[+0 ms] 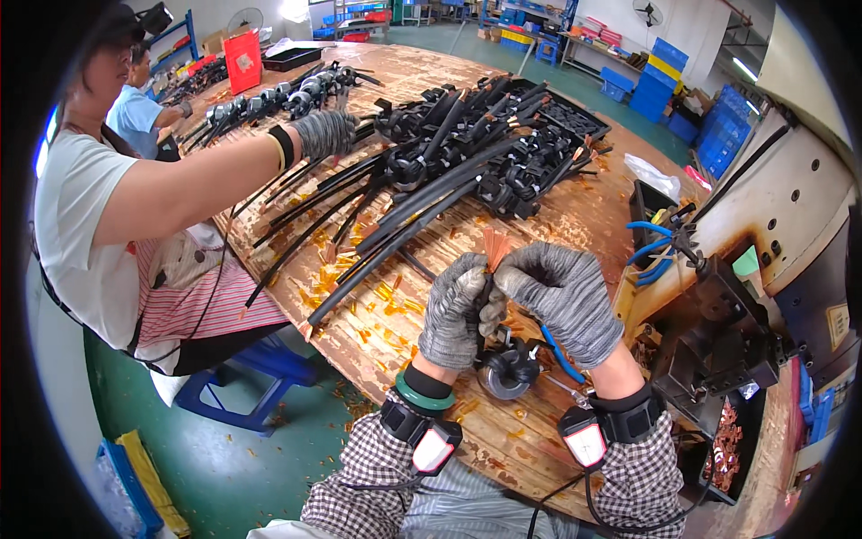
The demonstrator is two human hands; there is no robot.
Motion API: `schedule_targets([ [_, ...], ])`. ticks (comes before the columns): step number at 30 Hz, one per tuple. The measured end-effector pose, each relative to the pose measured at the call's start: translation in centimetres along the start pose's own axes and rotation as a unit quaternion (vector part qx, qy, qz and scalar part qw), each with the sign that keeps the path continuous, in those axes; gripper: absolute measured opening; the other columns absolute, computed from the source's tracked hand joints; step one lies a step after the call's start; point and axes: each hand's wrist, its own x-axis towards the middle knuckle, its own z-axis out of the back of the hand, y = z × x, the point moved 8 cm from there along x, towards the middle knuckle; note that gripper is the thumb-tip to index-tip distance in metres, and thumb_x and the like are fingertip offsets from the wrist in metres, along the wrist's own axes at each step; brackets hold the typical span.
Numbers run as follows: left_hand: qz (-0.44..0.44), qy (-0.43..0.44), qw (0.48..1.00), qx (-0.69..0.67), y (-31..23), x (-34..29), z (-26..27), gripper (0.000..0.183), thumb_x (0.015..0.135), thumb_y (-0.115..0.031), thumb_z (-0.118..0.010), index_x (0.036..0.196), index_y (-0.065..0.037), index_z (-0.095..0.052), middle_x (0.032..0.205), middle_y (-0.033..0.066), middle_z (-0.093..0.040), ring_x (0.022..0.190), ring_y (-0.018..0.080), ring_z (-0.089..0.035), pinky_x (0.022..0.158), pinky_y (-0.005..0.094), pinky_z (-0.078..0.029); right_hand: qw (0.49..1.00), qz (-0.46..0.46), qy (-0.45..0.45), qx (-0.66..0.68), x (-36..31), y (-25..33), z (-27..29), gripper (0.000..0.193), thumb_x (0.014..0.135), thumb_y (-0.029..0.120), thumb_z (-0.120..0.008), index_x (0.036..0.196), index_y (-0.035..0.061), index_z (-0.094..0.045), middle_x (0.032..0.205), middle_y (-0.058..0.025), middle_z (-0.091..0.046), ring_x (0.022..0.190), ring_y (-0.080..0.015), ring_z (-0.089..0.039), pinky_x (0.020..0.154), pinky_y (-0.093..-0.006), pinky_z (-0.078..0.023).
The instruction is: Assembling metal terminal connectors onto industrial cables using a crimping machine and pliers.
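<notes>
Head view: our left hand (453, 310) and right hand (561, 301), both gloved, meet above tabletop (575, 216). Fingers of both pinched together on fanned copper strands (495, 247) at end of black cable (508, 368), which coils just below our wrists. We judge strands light, soft, easily splayed or bent; cable jacket stiffer, springy. Best hold: jacket close behind stripped end. Gloves hide the exact pinch point; probably jacket edge. Cable's far end lost under hands. Co-worker's gloved hand (325, 133) rests on cable heap (467, 148).

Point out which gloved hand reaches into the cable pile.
The co-worker's gloved hand, outstretched over the black cable pile; the left hand and right hand pinch copper strands.
</notes>
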Motion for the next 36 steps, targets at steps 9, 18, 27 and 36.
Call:
schedule_targets([
  [9,0.016,0.045,0.998,-0.052,0.1,0.3,0.0,0.024,0.081,-0.02,-0.059,0.101,-0.01,-0.051,0.07,0.0061,-0.048,0.05,0.0106,-0.043,0.038,0.0193,-0.035,0.998,0.02,-0.008,0.061,-0.2,0.5,-1.0,0.011,0.076,0.003,-0.061,0.084,-0.0029,-0.058,0.072,-0.0068,-0.061,0.064,-0.0098,-0.058,0.059,-0.0228,-0.049],
  [18,0.012,0.027,0.998,-0.05,0.1,-0.1,-0.2,0.02,0.08,-0.018,-0.059,0.093,-0.008,-0.048,0.069,0.0059,-0.047,0.05,0.012,-0.044,0.037,0.0203,-0.035,0.992,-0.023,-0.04,0.118,-1.1,0.5,-1.3,0.007,0.075,0.003,-0.062,0.081,-0.0001,-0.06,0.071,-0.0033,-0.061,0.065,-0.0077,-0.055,0.063,-0.0219,-0.046],
  [27,0.009,0.022,0.999,-0.032,-0.2,0.1,-0.4,0.017,0.081,-0.018,-0.058,0.092,-0.009,-0.048,0.067,0.0044,-0.047,0.049,0.0111,-0.045,0.037,0.0205,-0.035,0.991,-0.022,-0.057,0.117,-0.9,-0.1,-1.3,0.005,0.076,0.004,-0.061,0.079,0.0002,-0.06,0.069,-0.0029,-0.06,0.062,-0.0067,-0.055,0.06,-0.0213,-0.046],
  [36,-0.007,0.018,1.0,-0.001,-0.3,0.0,-0.1,0.022,0.079,-0.019,-0.059,0.096,-0.009,-0.048,0.067,0.0031,-0.048,0.048,0.0104,-0.044,0.038,0.0193,-0.034,0.994,-0.034,-0.054,0.091,-1.0,-0.3,-1.6,0.008,0.077,0.006,-0.061,0.081,-0.0003,-0.059,0.068,-0.0031,-0.06,0.062,-0.0072,-0.055,0.061,-0.0217,-0.047],
])
